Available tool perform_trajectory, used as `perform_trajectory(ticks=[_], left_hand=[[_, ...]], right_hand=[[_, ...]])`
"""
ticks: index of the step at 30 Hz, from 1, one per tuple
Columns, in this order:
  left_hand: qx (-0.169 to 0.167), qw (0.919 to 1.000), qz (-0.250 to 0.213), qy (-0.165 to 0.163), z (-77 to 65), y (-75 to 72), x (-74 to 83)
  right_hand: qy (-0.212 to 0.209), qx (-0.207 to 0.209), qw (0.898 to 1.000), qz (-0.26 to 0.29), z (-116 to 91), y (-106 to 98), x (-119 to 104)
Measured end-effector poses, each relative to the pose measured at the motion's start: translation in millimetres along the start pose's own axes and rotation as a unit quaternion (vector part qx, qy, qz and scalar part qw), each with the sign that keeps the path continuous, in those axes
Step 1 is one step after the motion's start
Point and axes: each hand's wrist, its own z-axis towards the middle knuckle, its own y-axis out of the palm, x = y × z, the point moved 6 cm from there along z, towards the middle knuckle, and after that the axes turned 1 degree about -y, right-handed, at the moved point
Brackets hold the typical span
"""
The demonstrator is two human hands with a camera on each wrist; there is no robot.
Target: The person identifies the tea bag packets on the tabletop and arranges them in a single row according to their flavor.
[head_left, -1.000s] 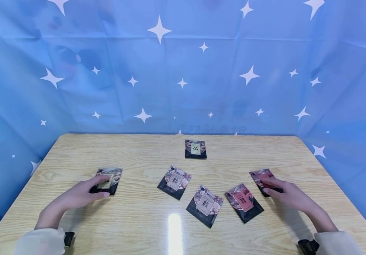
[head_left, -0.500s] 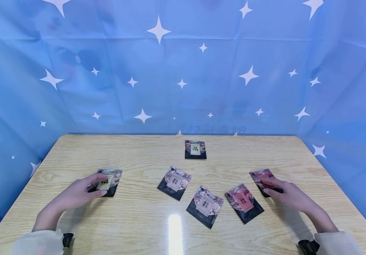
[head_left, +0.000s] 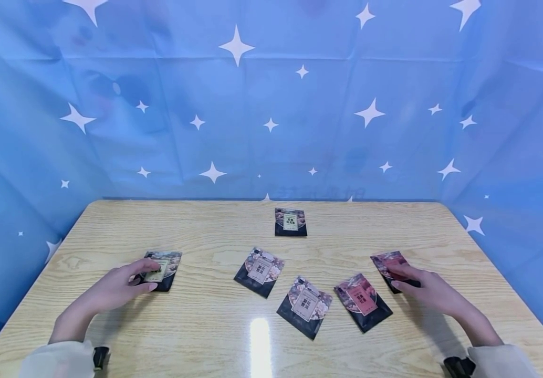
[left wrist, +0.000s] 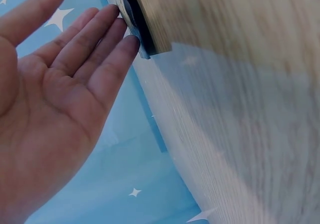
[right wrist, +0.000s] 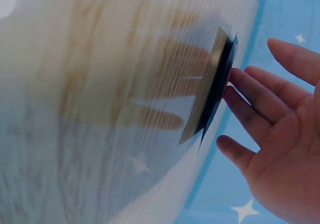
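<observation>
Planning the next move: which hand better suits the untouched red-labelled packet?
Likely the right hand: it touches a red-labelled packet beside the untouched one; the left hand is across the table.

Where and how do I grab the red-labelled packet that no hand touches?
Probably pinch this red-labelled packet by its black near end, coming from the near side: it lies flat, that end faces bare table, and a lilac-labelled packet sits close on its left.
</observation>
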Motion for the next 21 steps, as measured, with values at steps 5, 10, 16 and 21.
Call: perform_trajectory(ticks=[5,10,16,21], left_hand=[[-0.006,0.9999,-0.005,-0.009,-1.7,1.7,-1.1],[0.0,0.9999,0.001,-0.013,-1.8,2.3,-2.2],[-0.001,0.9999,-0.002,-0.011,-1.3,3.1,-1.1],[0.0,1.0,-0.005,-0.008,-1.5,3.0,-0.1]], right_hand=[[-0.004,-0.003,1.0,-0.001,0,0,-1],[-0.014,-0.007,1.0,-0.006,0,-1,-3],[-0.035,-0.008,0.999,-0.008,2,-7,-8],[-0.052,-0.009,0.998,-0.016,6,-15,-12]])
